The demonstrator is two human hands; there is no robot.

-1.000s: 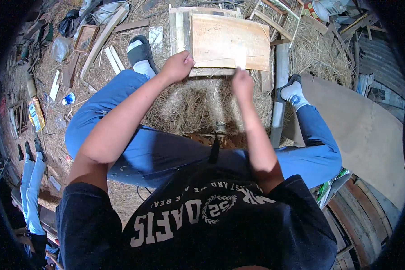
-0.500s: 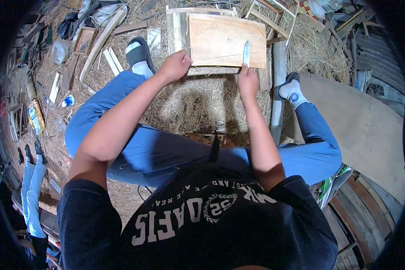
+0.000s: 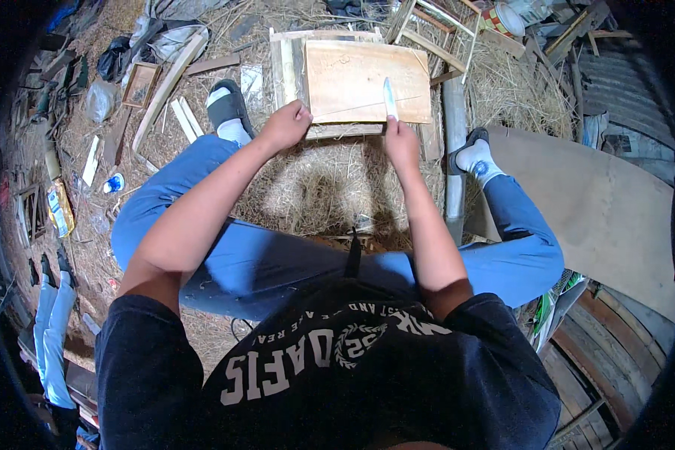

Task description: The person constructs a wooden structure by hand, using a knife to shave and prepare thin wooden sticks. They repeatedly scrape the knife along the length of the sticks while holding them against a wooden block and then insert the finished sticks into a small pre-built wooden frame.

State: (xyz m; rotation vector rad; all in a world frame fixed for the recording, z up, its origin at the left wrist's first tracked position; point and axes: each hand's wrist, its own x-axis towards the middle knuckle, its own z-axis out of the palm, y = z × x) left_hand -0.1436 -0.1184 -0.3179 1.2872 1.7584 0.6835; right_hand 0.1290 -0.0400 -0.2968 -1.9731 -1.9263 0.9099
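A pale, flat wooden board [image 3: 364, 67] lies on a low wooden stand [image 3: 286, 71] in front of me. My right hand [image 3: 403, 146] is closed round the handle of a knife [image 3: 390, 101]. Its bright blade points away from me over the near right part of the board, and I cannot tell whether it touches the wood. Closed at the board's near left corner is my left hand [image 3: 286, 126]; what its fingers hold, if anything, is hidden. From beside that hand a thin dark line runs across the board past the blade, a strand or a mark.
Straw [image 3: 315, 184] covers the ground between my legs. A grey pole [image 3: 454, 161] and a large flat sheet [image 3: 577, 191] lie to the right. Wood strips, a small wooden tray [image 3: 141, 84] and plastic bags are scattered left. Another person's legs [image 3: 52, 330] show at lower left.
The knife has shifted a little left over the board, its tip now leaning slightly left. My left hand stays at the board's corner. The whole view has moved slightly.
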